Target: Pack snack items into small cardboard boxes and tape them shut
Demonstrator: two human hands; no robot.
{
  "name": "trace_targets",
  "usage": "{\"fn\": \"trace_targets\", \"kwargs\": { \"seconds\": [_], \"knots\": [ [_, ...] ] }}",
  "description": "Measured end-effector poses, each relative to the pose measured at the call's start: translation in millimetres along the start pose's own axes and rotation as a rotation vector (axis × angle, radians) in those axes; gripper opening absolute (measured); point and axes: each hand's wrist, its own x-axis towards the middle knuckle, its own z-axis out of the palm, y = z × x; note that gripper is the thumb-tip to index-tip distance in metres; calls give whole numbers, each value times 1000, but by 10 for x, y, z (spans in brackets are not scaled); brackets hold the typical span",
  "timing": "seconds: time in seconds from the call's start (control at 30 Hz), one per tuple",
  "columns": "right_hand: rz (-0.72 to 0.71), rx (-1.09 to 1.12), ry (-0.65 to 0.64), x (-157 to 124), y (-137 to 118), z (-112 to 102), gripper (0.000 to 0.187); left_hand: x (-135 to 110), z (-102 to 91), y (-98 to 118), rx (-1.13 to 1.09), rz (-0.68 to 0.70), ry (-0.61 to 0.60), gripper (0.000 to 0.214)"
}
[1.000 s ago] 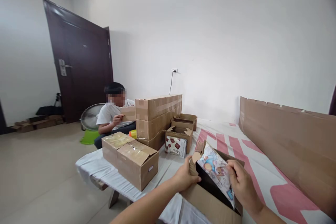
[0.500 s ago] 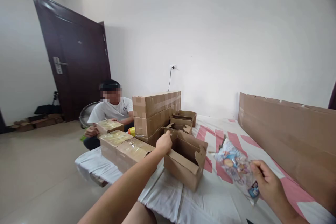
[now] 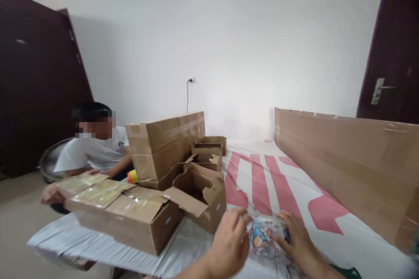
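Observation:
A cartoon-printed plastic packet (image 3: 266, 239) lies flat on the white and pink cloth (image 3: 262, 174) near the front edge. My left hand (image 3: 231, 244) rests on its left side and my right hand (image 3: 296, 242) on its right side, fingers stretched over it. An open cardboard box (image 3: 199, 196) with its flaps up stands just left of my left hand.
Taped cardboard boxes (image 3: 121, 209) sit at the left front and a stack of larger boxes (image 3: 163, 144) behind them. More open boxes (image 3: 209, 148) stand farther back. A person (image 3: 94, 152) sits at the left handling a box. A long cardboard sheet (image 3: 347, 157) lines the right side.
My left hand left the open box and came back to the packet. My right hand brought the packet down onto the cloth. The view swung to the right.

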Motion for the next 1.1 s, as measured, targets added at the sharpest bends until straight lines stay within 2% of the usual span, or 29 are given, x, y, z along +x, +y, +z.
{"fn": "trace_targets", "kwargs": {
  "seconds": [0.03,0.07,0.13,0.2,0.27,0.3,0.37,0.43,0.53,0.6,0.63,0.67,0.73,0.83,0.93,1.03,1.1],
  "knots": [
    [37,-18,41,-77,69,5,55,-108,199,14,-73,-26,-48,49],
    [80,-34,77,-168,136,19,58,-198,389,-2,-135,-114,-71,58],
    [152,-54,98,-366,241,73,59,-295,718,-80,-220,-380,-117,72],
    [162,-49,45,-505,278,150,56,-260,939,-149,-297,-551,-184,74],
    [119,-12,8,-466,237,202,54,-76,1030,-166,-366,-609,-184,68],
    [94,15,26,-354,196,203,52,74,1029,-160,-388,-612,-147,65],
    [79,87,107,60,101,140,49,480,958,-151,-402,-614,-11,61],
    [142,212,136,641,33,14,48,974,834,-180,-394,-584,81,61],
    [210,265,135,1457,27,-174,45,1631,645,-265,-398,-601,179,57],
    [267,304,119,1740,71,-234,45,1837,569,-290,-417,-614,223,54],
    [295,329,110,1777,100,-237,47,1843,558,-285,-430,-611,240,53],
    [322,356,102,1745,130,-224,49,1781,569,-269,-446,-599,253,53],
    [378,418,61,1512,188,-156,52,1478,652,-219,-481,-570,263,52],
    [466,514,-95,958,227,3,55,729,877,-155,-522,-576,254,48],
    [511,654,-250,504,186,203,58,-91,1045,-221,-523,-610,213,51],
    [549,750,-246,316,131,405,54,-692,978,-454,-364,-761,258,58],
    [558,718,-220,297,127,508,48,-853,811,-639,-223,-926,352,68]
  ]
}}
